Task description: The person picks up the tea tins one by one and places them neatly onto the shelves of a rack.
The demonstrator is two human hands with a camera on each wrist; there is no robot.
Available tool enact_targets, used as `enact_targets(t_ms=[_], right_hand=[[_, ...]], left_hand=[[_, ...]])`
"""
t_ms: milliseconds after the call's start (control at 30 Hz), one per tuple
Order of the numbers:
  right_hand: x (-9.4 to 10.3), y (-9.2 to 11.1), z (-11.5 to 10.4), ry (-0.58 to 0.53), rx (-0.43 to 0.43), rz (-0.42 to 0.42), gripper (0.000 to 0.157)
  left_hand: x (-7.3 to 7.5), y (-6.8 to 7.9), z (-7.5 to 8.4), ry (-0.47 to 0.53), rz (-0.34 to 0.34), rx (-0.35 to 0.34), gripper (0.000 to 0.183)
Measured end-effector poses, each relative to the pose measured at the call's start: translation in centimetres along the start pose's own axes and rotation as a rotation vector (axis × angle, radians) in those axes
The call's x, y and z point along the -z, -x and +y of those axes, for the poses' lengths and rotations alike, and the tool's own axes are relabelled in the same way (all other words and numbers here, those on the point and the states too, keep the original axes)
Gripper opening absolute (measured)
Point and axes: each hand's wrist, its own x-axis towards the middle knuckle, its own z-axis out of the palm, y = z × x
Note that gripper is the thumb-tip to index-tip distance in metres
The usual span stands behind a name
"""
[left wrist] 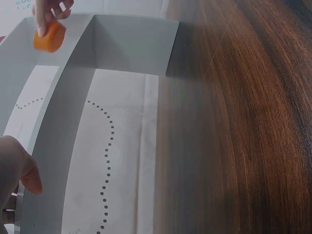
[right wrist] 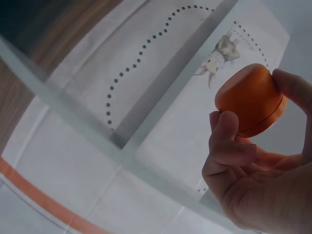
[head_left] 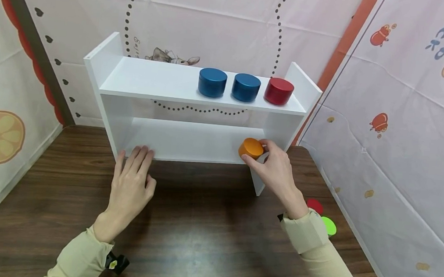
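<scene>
My right hand [head_left: 276,167] pinches an orange round tin [head_left: 251,148] between thumb and fingers, at the right end of the lower board of a white two-tier shelf [head_left: 194,141]. In the right wrist view the tin [right wrist: 251,100] shows tilted, with a lid seam near one end. My left hand [head_left: 131,183] rests its straight fingertips on the front edge of the lower board, at the left end. On the upper board stand two blue tins [head_left: 212,83] and a red tin [head_left: 279,91], grouped toward the right.
A red round piece [head_left: 314,205] and a bright green one [head_left: 329,226] lie on the dark wooden table [head_left: 193,241], beside the right forearm. Printed cloth [head_left: 224,24] hangs behind the shelf and along both sides.
</scene>
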Motion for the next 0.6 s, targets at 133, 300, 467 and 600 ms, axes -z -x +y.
enact_targets(t_ms=[133,300,467,600], right_hand=[[-0.5,-0.9,-0.8,-0.007,0.019,-0.001,0.059],[-1.4,-1.9,-2.0,-0.019,0.03,-0.016,0.058],[-2.6,-2.6,-2.9,-0.016,0.044,-0.023,0.059],[-3.7,-3.1,-3.3,-0.024,0.056,-0.023,0.058]], left_hand=[[0.0,-0.1,0.0,0.001,0.006,-0.003,0.051],[0.0,-0.2,0.0,0.001,0.011,-0.003,0.051],[0.0,-0.2,0.0,-0.001,0.004,0.003,0.053],[0.0,-0.1,0.1,-0.004,0.003,0.006,0.052]])
